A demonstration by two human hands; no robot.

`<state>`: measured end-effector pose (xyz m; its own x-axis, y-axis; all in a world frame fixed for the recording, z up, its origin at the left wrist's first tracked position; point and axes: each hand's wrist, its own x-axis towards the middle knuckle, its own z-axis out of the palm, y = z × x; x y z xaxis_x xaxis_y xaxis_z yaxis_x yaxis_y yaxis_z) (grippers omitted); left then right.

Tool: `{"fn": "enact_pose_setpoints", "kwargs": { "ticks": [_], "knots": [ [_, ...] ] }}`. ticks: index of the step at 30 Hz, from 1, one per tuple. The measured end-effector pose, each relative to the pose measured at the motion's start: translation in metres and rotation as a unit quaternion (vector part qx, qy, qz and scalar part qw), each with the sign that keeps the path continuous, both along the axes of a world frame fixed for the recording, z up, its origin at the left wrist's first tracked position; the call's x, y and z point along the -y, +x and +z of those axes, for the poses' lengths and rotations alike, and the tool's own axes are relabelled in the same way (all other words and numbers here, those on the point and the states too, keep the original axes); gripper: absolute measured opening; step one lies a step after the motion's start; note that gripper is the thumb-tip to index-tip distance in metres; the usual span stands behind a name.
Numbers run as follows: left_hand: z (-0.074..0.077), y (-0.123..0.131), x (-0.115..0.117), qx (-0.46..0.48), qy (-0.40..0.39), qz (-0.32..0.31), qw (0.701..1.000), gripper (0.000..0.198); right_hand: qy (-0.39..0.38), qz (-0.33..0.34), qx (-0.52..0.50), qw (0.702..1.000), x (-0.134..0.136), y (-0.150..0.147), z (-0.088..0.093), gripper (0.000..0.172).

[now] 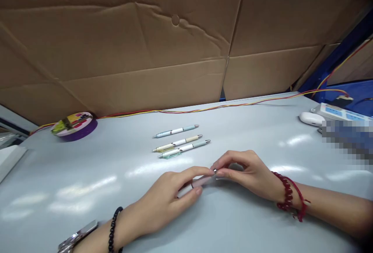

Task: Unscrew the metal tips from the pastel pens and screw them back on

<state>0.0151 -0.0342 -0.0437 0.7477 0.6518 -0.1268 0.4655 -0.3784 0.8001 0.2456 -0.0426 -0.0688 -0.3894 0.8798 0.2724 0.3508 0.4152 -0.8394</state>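
Note:
A pale pink and white pen (202, 181) lies slanted between my hands, just above the table. My left hand (166, 196) grips its barrel between thumb and fingers. At the pen's silver tip (215, 171), the thumb and forefinger of my right hand (247, 171) pinch together. Beyond my hands, three similar pens rest side by side on the table: a light blue one (176, 131), a cream one (177, 143) and a pale green one (185, 149). The far end of the held pen is hidden by my left hand.
A purple roll of tape (83, 130) stands at the back left. Red and yellow wires (186, 111) run along the back edge below a cardboard wall (145, 43). On the right are a white mouse (311, 118) and a power strip (338, 110).

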Motion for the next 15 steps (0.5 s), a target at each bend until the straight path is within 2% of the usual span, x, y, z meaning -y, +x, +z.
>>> {"fn": "enact_pose_setpoints", "kwargs": {
  "ticks": [5, 9, 12, 15],
  "knots": [
    [0.001, 0.0, -0.001, -0.024, 0.002, 0.015, 1.0, 0.031, 0.003, -0.021, -0.022, 1.0, 0.001, 0.0, -0.005, 0.008],
    [0.0, 0.001, -0.002, -0.021, 0.0, 0.038, 0.999, 0.031, 0.032, -0.079, -0.03, 0.996, -0.009, 0.006, -0.009, 0.011],
    [-0.001, -0.001, 0.0, -0.019, 0.008, 0.029, 0.999, 0.031, 0.059, -0.121, 0.005, 0.991, -0.022, 0.014, -0.008, 0.012],
    [-0.004, -0.002, 0.001, -0.011, 0.017, 0.025, 0.999, 0.031, 0.071, -0.086, 0.082, 0.99, -0.033, 0.02, -0.007, 0.01]
  ]
}}
